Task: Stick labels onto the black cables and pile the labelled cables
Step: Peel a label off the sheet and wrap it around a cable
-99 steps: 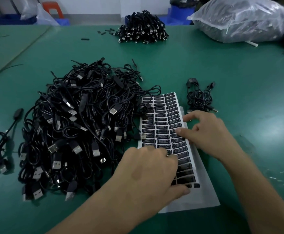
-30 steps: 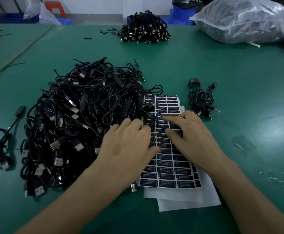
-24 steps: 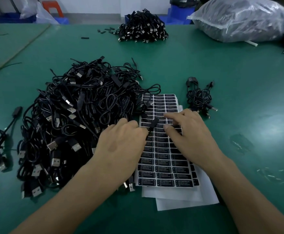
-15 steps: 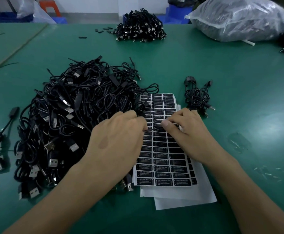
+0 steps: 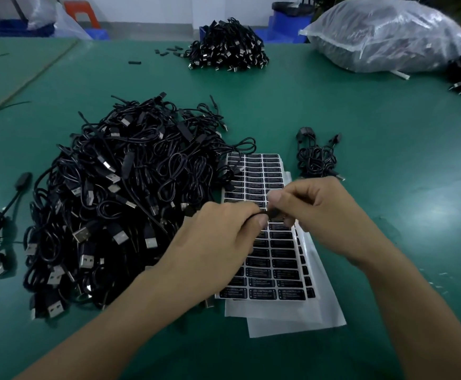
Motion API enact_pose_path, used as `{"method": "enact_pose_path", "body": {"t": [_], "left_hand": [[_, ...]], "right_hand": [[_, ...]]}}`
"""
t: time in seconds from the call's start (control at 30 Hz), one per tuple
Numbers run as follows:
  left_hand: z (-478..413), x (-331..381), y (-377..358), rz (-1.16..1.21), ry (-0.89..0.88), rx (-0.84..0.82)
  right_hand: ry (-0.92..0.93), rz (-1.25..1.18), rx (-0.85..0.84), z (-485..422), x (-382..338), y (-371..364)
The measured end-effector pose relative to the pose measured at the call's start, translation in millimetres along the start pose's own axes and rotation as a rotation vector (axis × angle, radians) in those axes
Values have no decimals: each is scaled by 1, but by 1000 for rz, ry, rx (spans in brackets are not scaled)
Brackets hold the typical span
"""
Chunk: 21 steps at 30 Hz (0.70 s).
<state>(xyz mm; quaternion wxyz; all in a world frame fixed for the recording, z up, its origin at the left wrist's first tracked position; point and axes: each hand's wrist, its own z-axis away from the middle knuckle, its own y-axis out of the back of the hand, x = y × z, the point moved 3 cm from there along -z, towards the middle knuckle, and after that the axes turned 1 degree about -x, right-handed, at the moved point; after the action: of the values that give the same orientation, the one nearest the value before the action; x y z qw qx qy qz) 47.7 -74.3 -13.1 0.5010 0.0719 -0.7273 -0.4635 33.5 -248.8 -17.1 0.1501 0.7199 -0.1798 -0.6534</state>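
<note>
L hand point(image 5: 217, 242) and R hand point(image 5: 324, 213) are both pinching one black cable point(image 5: 272, 214) btwn thumb and fingertips, hands nearly meeting, just above label sheet point(image 5: 273, 171); sheet is lying flat on green desk point(image 5: 388, 174), its left edge touching large cable heap point(image 5: 119, 198); small cable bunch point(image 5: 317, 160) is sitting just right of sheet's far end.

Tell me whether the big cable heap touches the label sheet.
Touching. The head view shows loops from the cable heap lying across the top-left corner of the label sheet.
</note>
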Motion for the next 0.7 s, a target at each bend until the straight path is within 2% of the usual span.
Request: {"method": "enact_pose_path", "body": {"t": [0.13, 0.33, 0.5, 0.7], "left_hand": [[5, 3, -18, 171, -19, -13], [7, -4, -33, 92, -20, -44], [8, -3, -37, -239, -71, -227], [2, -4, -31, -222, -121, -128]], "right_hand": [[-277, -31, 216, 10, 19, 24], [-549, -314, 99, 35, 21, 26], [-591, -434, 61, 38, 18, 16], [-538, -354, 149, 31, 19, 19]]}}
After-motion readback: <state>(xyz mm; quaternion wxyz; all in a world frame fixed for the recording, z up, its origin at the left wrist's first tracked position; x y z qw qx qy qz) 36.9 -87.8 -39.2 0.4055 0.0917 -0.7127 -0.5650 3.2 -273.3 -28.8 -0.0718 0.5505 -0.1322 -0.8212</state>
